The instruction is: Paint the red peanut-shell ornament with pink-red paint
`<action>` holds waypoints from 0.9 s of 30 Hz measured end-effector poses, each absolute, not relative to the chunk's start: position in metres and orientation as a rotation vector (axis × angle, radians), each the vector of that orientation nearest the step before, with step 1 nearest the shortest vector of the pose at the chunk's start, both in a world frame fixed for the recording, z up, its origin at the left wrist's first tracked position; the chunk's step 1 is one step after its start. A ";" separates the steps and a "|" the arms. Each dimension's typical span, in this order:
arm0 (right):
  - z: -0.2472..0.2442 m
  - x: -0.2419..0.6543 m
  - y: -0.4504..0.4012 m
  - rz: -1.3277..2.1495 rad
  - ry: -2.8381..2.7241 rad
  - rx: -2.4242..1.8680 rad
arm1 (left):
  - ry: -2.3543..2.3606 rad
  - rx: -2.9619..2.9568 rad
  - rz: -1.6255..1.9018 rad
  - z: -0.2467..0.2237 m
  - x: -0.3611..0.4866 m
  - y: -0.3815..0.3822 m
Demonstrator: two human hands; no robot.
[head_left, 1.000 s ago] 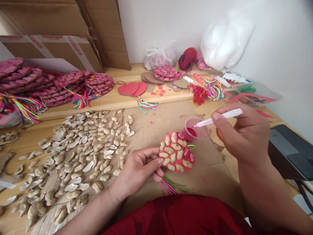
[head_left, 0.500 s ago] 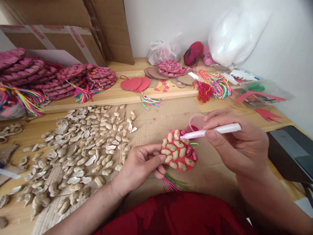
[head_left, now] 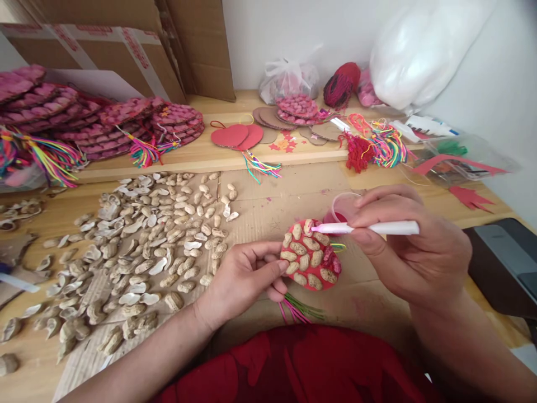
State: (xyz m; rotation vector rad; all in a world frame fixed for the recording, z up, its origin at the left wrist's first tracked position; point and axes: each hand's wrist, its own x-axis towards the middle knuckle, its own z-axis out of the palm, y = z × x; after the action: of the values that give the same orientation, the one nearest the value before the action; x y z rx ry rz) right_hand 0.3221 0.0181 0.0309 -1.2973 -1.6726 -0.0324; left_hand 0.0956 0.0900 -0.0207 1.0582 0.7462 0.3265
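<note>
My left hand point(head_left: 247, 274) grips a round red card disc point(head_left: 326, 284) at its left edge, thumb on top. Peanut shells point(head_left: 311, 243) cover the disc's face; most are plain tan, while those at the right edge are deep pink. A tassel of green and pink cords point(head_left: 300, 309) hangs below. In my right hand point(head_left: 406, 246) is a white marker point(head_left: 396, 228) with a pink tip, pinched between thumb and fingers. Its tip meets a partly pink shell near the disc's top. Behind the marker, a clear plastic cup point(head_left: 338, 208) of red-pink liquid is partly hidden.
Loose peanut shells point(head_left: 146, 240) spread over the cardboard at left. Stacked pink shell discs point(head_left: 96, 126) with tassels stand on the raised shelf. Red card discs point(head_left: 230, 136) and colored cords point(head_left: 388, 144) lie there too. A dark device point(head_left: 499, 263) sits at right.
The marker tip has shifted slightly left across the disc onto the upper shell, and the marker is more level. My left hand keeps its hold. The whole view has shifted a little.
</note>
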 end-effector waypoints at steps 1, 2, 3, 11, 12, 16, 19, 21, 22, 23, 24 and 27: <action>0.031 0.322 0.018 -0.023 -1.686 -1.294 | 0.743 1.059 0.328 -0.021 0.096 0.090; 0.030 0.322 0.018 -0.011 -1.708 -1.292 | 0.738 1.059 0.332 -0.021 0.096 0.090; 0.030 0.322 0.018 -0.003 -1.737 -1.295 | 0.735 1.060 0.332 -0.022 0.095 0.090; 0.031 0.321 0.017 -0.097 -1.794 -1.329 | 0.766 1.053 0.332 -0.018 0.098 0.090; 0.031 0.321 0.016 -0.092 -1.798 -1.323 | 0.776 1.048 0.331 -0.017 0.098 0.090; 0.031 0.321 0.016 -0.078 -1.869 -1.337 | 0.788 1.027 0.337 -0.017 0.099 0.089; 0.031 0.322 0.016 -0.123 -1.879 -1.355 | 0.789 1.025 0.337 -0.017 0.099 0.089; 0.030 0.323 0.017 -0.161 -1.862 -1.323 | 0.788 1.029 0.333 -0.017 0.098 0.089; 0.030 0.323 0.017 -0.166 -1.858 -1.301 | 0.786 1.032 0.331 -0.017 0.098 0.089; 0.030 0.323 0.017 -0.159 -1.863 -1.281 | 0.785 1.034 0.329 -0.017 0.098 0.089; 0.030 0.324 0.018 -0.147 -1.872 -1.265 | 0.785 1.034 0.330 -0.016 0.098 0.089; 0.029 0.325 0.019 -0.121 -1.872 -1.257 | 0.779 1.024 0.331 -0.015 0.098 0.090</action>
State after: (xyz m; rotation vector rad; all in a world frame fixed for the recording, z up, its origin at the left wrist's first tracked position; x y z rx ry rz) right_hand 0.3251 0.0188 0.0294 -1.2567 -1.8717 -0.1212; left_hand 0.0983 0.0901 -0.0148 1.0242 0.7791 0.3313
